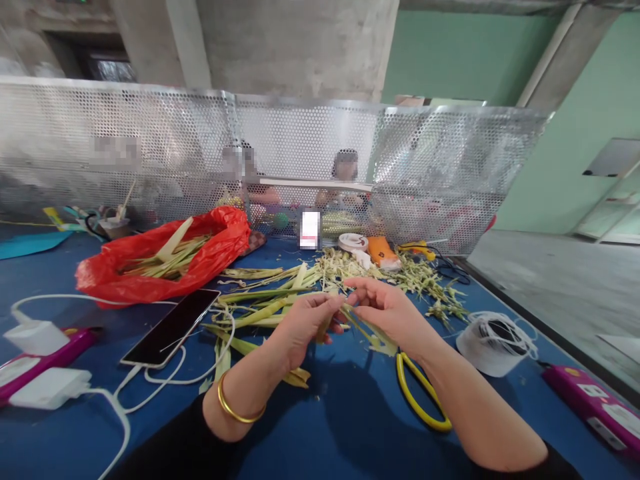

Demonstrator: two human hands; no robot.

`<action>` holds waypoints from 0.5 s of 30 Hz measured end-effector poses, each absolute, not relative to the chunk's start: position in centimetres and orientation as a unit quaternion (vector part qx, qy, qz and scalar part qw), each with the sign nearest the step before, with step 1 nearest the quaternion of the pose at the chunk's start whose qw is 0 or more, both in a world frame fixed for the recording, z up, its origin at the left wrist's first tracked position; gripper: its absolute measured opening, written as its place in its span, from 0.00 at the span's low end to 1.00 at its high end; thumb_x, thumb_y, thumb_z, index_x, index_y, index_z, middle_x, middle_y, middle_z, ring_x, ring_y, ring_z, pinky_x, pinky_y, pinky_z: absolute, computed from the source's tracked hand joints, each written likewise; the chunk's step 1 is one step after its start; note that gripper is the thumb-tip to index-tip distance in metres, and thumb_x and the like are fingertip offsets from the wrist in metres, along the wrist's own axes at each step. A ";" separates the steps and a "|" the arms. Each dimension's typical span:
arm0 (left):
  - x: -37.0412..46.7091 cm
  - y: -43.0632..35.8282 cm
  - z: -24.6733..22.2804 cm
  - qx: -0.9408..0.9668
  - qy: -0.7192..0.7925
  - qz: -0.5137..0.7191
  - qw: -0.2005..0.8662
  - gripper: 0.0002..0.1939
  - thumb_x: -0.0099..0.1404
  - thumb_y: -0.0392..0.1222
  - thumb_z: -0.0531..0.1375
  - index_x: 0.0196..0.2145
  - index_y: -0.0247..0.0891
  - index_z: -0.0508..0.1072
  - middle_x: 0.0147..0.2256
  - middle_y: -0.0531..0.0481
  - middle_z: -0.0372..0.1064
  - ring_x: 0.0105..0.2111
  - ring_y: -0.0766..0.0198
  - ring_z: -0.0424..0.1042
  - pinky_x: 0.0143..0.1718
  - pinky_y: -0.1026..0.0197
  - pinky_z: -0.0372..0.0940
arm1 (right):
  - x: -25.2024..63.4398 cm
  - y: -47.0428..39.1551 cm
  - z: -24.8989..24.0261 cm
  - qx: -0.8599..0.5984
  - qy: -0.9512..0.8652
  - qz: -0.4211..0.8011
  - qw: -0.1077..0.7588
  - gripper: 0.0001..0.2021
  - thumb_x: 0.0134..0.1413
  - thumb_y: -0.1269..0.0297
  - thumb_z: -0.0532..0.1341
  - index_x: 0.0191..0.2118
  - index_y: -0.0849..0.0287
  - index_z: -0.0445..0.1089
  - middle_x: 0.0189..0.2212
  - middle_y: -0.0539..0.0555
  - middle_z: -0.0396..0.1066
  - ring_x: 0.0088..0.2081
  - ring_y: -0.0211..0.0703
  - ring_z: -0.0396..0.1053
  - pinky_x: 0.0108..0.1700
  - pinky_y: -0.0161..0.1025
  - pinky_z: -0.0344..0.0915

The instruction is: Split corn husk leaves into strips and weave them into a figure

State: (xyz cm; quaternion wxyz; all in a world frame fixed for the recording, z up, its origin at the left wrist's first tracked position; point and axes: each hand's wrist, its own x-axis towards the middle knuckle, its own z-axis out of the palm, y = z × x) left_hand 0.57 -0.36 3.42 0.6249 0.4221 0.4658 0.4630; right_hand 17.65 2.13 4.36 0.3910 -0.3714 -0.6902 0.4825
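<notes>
A purple power strip [77, 343] is lying at far left, near a red bag [120, 263] that is holding dry leaves [173, 260]. A phone [173, 327] is resting just in front. Loose leaves [265, 310] are spreading behind the left hand [307, 327], which is pinching a leaf strip [383, 345]. The strip is trailing between the hands, above the table [350, 407]. The right hand [385, 307] is curving narrowly beside the left fingertips; whether it is gripping, I cannot tell. A white spool [483, 347] is standing farther right.
</notes>
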 end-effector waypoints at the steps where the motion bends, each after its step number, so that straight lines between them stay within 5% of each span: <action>1: 0.7 -0.4 3.3 0.431 0.471 0.465 0.614 0.16 0.51 0.52 0.66 0.27 0.35 0.75 0.24 0.51 0.71 0.21 0.70 0.68 0.16 0.71 0.55 | 17.6 2.2 4.2 -0.371 -0.705 0.461 0.392 0.20 0.46 0.69 0.60 0.49 0.59 0.67 0.34 0.52 0.71 0.31 0.37 0.68 0.33 0.36 0.65; 9: 0.5 -0.1 3.0 0.439 0.461 0.479 0.604 0.15 0.52 0.49 0.67 0.31 0.34 0.77 0.29 0.48 0.74 0.19 0.74 0.66 0.15 0.72 0.50 | 17.7 2.6 3.8 -0.372 -0.761 0.314 0.429 0.12 0.52 0.68 0.59 0.44 0.58 0.68 0.30 0.51 0.70 0.31 0.39 0.68 0.35 0.37 0.65; 15: 0.5 0.1 3.0 0.358 0.436 0.533 0.631 0.14 0.49 0.44 0.69 0.32 0.34 0.78 0.29 0.49 0.75 0.16 0.77 0.62 0.13 0.73 0.47 | 17.5 1.4 4.5 -0.370 -0.804 0.002 0.465 0.04 0.57 0.65 0.59 0.35 0.58 0.69 0.34 0.55 0.71 0.39 0.45 0.67 0.43 0.42 0.59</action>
